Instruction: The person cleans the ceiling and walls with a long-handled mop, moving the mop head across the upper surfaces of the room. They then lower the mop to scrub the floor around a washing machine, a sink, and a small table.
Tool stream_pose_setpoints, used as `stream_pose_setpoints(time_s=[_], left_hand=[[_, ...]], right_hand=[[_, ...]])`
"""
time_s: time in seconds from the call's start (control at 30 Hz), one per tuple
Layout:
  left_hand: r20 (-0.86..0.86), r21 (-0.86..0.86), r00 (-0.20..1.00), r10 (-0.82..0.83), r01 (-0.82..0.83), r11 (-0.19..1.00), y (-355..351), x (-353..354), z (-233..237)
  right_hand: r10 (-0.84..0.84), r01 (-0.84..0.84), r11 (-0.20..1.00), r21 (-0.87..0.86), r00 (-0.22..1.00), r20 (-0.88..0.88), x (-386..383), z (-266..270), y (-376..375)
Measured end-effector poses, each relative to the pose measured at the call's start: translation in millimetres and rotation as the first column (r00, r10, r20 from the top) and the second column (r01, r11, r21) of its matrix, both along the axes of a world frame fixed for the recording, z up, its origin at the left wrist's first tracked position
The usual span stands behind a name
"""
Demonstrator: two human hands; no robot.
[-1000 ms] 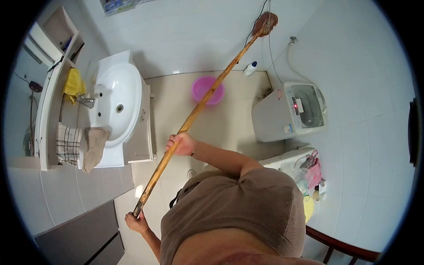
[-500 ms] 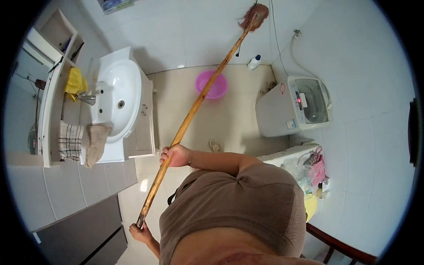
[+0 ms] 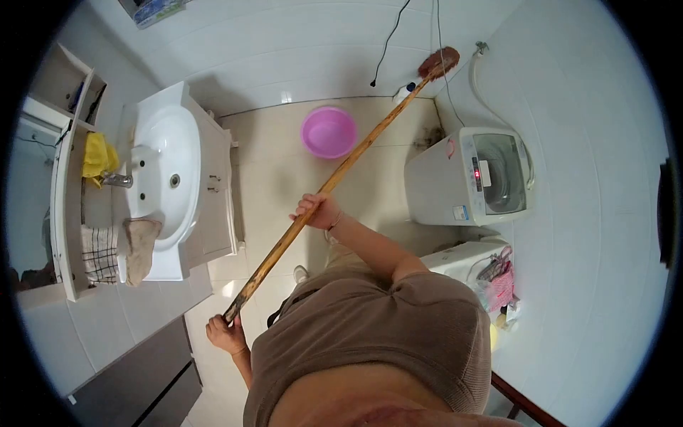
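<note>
A mop (image 3: 356, 153) with a long wooden handle and a reddish-brown shaggy head runs diagonally across the view. My right hand (image 3: 320, 211) is wrapped around the middle of the handle. At the handle's dark lower end, my left hand (image 3: 226, 334) grips it with bent fingers. The mop head (image 3: 440, 64) is at the far right, overlapping the white wall, and the handle partly covers a white bottle with a dark cap (image 3: 403, 91). Left of the handle, a pink basin (image 3: 329, 133) sits on the tiled floor.
A white washbasin (image 3: 186, 142) on a cabinet stands at left, with a yellow cloth (image 3: 99, 156) and towels (image 3: 140, 249) beside it. At right is a top-loading washing machine (image 3: 441, 178). Dark cords (image 3: 390, 46) hang on the far wall; bags (image 3: 498, 288) lie lower right.
The mop head has moved right and lower in view, toward the corner. Both hands have shifted up in view with the handle, the right hand also rightward. My view has shifted slightly.
</note>
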State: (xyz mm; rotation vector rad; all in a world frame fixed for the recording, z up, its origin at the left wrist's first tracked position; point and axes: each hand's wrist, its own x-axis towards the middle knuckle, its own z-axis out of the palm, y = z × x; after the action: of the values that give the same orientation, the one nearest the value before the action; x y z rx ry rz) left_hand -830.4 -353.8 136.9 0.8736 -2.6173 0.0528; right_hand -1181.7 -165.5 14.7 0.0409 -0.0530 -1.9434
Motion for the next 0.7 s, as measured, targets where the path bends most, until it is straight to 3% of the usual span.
stream_pose_setpoints(time_s=[0.1, 0.17, 0.2, 0.3, 0.57, 0.63, 0.7], left_hand=[[0.027, 0.033, 0.999, -0.047, 0.046, 0.998, 18, -56, 10], [0.007, 0.064, 0.995, -0.103, 0.103, 0.993, 27, -80, 5], [-0.026, 0.056, 0.994, -0.104, 0.106, 0.993, 35, -95, 8], [-0.003, 0.062, 0.996, -0.092, 0.092, 0.994, 45, -112, 10], [0.096, 0.077, 0.994, 0.047, -0.055, 0.996, 9, -29, -14], [0.079, 0.04, 0.995, 0.054, -0.057, 0.998, 0, -7, -10], [0.06, 0.047, 0.995, 0.084, -0.087, 0.995, -10, 18, -6]], right_hand=[[-0.084, 0.086, 0.993, 0.084, 0.996, -0.038, -41, -7, 25], [-0.131, 0.129, 0.991, 0.035, 0.988, 0.075, -66, -17, 41], [-0.194, 0.152, 0.954, 0.256, 0.97, 0.146, -73, -3, 48], [-0.211, 0.176, 0.946, 0.271, 0.972, 0.106, -87, -21, 57], [-0.082, 0.067, 0.983, 0.168, 0.993, 0.083, -24, -4, 14], [-0.021, 0.018, 0.994, 0.105, 0.999, 0.028, -7, 4, 1], [0.013, -0.022, 0.993, 0.113, 0.997, 0.08, 14, 10, -14]])
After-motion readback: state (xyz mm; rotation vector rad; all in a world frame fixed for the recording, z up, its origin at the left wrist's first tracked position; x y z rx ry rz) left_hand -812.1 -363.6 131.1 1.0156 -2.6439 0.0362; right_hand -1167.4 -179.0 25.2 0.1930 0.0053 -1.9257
